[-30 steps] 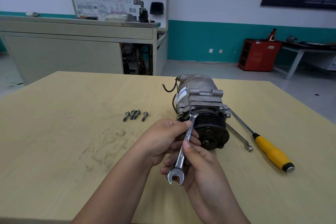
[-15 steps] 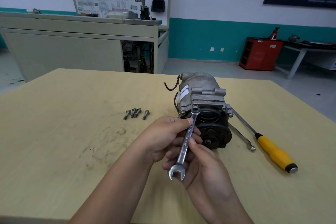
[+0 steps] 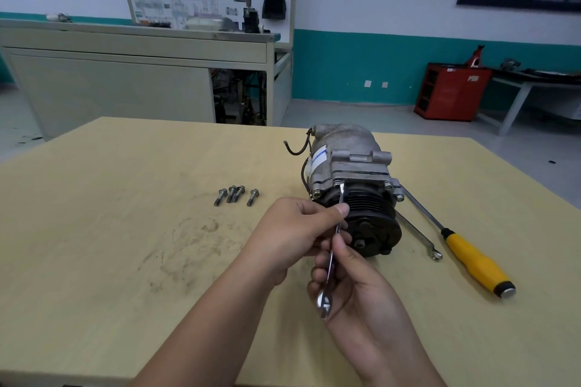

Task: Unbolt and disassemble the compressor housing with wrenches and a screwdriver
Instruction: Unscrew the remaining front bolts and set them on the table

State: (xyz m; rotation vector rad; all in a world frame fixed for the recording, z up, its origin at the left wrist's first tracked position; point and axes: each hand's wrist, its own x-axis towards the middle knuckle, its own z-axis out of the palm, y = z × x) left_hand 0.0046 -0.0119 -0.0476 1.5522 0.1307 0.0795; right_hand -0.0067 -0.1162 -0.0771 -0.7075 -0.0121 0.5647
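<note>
On the bolt (image 3: 337, 182), wrench (image 3: 329, 264) now edge-on

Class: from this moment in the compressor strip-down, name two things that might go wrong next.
The wrench, pinched by the fingers of the left hand and right hand, may slip off its bolt and knuckles could hit the pulley. The compressor lies unclamped on the table, so it might shift.
</note>
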